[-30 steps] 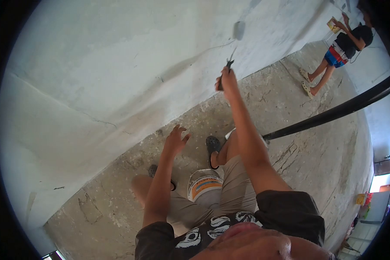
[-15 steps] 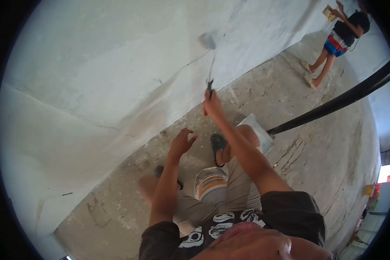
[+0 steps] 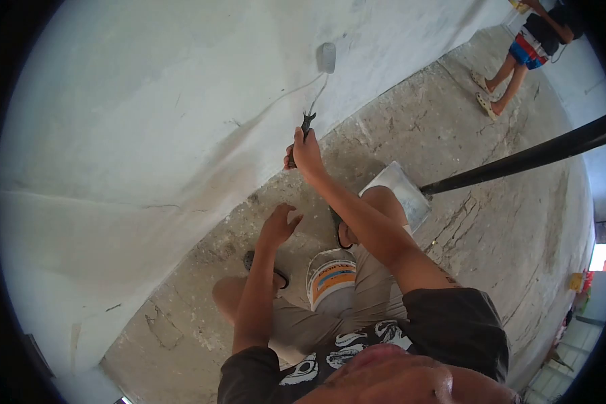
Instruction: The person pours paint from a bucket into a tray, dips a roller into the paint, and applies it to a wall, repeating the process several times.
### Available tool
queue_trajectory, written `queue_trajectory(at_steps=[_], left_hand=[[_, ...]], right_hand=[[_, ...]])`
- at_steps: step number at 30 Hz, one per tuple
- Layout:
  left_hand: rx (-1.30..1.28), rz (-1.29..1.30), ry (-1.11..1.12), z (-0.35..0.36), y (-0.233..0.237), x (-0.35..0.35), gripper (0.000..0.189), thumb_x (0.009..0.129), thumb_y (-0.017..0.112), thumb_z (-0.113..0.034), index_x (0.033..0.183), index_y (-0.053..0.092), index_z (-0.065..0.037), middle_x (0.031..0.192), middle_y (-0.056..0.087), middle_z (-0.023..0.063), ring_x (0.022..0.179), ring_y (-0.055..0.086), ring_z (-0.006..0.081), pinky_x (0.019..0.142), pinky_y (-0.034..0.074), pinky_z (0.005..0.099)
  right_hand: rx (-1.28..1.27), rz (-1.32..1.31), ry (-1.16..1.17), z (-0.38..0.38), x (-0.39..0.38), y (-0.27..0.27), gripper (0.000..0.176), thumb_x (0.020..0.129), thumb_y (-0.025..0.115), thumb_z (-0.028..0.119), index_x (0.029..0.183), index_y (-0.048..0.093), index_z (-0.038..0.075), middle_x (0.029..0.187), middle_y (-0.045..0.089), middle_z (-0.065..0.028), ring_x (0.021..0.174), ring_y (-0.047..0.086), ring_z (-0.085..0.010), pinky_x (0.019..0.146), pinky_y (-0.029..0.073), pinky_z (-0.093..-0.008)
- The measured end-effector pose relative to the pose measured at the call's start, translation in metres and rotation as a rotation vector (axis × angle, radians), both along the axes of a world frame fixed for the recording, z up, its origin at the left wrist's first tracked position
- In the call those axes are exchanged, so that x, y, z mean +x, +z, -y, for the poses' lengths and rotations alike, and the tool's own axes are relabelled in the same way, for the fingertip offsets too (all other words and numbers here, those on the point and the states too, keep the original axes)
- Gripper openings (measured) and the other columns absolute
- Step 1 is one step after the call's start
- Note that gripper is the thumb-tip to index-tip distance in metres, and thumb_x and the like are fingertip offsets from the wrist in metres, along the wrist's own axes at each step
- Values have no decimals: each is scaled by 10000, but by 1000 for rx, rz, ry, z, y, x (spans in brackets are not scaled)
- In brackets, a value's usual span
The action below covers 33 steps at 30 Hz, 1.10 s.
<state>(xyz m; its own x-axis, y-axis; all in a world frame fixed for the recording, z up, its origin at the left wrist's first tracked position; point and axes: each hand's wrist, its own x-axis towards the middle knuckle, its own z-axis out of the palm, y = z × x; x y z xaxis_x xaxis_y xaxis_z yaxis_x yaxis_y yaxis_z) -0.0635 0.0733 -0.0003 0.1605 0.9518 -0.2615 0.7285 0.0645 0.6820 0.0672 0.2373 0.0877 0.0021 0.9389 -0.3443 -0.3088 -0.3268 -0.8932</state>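
My right hand (image 3: 307, 156) is wrapped round the black handle of a small paint roller (image 3: 326, 58). Its grey-white roller head lies against the white wall (image 3: 202, 87), joined to the handle by a thin bent wire. Holding nothing, my left hand (image 3: 278, 227) hovers over the floor near the wall's foot, fingers loosely bent and thumb apart. Between my legs stands a paint bucket (image 3: 332, 279) with an orange, white and blue label; its inside is hidden from this angle.
A flat pale metal-looking piece (image 3: 400, 195) lies by my knee, where a black pole (image 3: 518, 156) meets it. Another person (image 3: 522, 57) stands at the upper right beside the wall. The concrete floor (image 3: 478, 195) is cracked and stained.
My right hand has shifted left in view and turned, tilting the roller handle, while the roller head stays on the wall and shows more sharply. My left hand keeps about the same pose.
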Motion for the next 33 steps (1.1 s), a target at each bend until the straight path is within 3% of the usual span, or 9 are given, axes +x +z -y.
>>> queue_trajectory(at_steps=[8,10,12,13,15,23,28,30,33], left_hand=[[-6,-57,-9,-3,0,5,452,937,617,-424,1219,593,-72,1343,551,160,1251,526,356,997,466,448],[-29,-64,-29,-3,-1,8,457,936,616,-425,1224,592,-72,1352,546,165,1264,517,355,1005,462,448],[67,-32,-50,-4,-9,9,437,924,653,-375,1209,587,-50,1268,585,177,1186,562,361,993,451,415],[66,-37,-55,-6,-11,11,437,924,653,-375,1209,587,-50,1268,585,177,1186,562,361,993,451,415],[52,16,-58,-7,-14,11,474,938,605,-442,1235,589,-73,1356,546,166,1248,534,350,1002,465,440],[8,-101,-30,1,-17,4,470,938,605,-442,1229,592,-73,1288,576,156,1165,579,366,962,484,452],[-37,-88,-54,-1,-25,6,488,919,631,-448,1237,591,-80,1280,576,163,1145,578,393,960,484,459],[205,135,-122,2,-54,-3,513,897,652,-463,1248,593,-93,1272,583,170,1136,578,412,959,481,472],[257,-48,-178,2,-73,-5,537,884,659,-477,1254,594,-93,1265,591,176,1133,579,426,956,480,481]], right_hand=[[-3,78,-103,-87,76,-7,316,1038,384,389,950,396,86,625,501,-73,449,542,-200,401,495,-350],[-43,37,-41,-46,36,-15,353,1045,367,397,964,390,54,602,511,-72,433,544,-205,387,483,-355],[20,194,62,6,-8,-28,329,1048,380,362,988,370,39,590,513,-85,415,553,-214,370,474,-364],[36,84,108,37,-23,-14,299,1045,404,320,1012,355,27,581,508,-96,387,552,-224,352,460,-370],[92,85,140,45,-38,-27,285,1040,421,303,1022,352,27,591,511,-96,384,549,-226,353,460,-372],[16,28,-93,-57,35,-5,288,1036,415,338,982,383,57,672,519,-81,457,553,-190,387,501,-342],[20,82,179,51,-41,-29,292,1035,441,311,1032,327,42,577,521,-91,414,562,-223,388,477,-379],[152,60,255,98,-72,-47,292,1033,449,284,1034,313,26,549,521,-92,411,563,-221,385,464,-377],[50,-65,286,104,-77,-35,281,1034,448,268,1031,312,22,532,512,-91,404,561,-218,378,454,-372]])
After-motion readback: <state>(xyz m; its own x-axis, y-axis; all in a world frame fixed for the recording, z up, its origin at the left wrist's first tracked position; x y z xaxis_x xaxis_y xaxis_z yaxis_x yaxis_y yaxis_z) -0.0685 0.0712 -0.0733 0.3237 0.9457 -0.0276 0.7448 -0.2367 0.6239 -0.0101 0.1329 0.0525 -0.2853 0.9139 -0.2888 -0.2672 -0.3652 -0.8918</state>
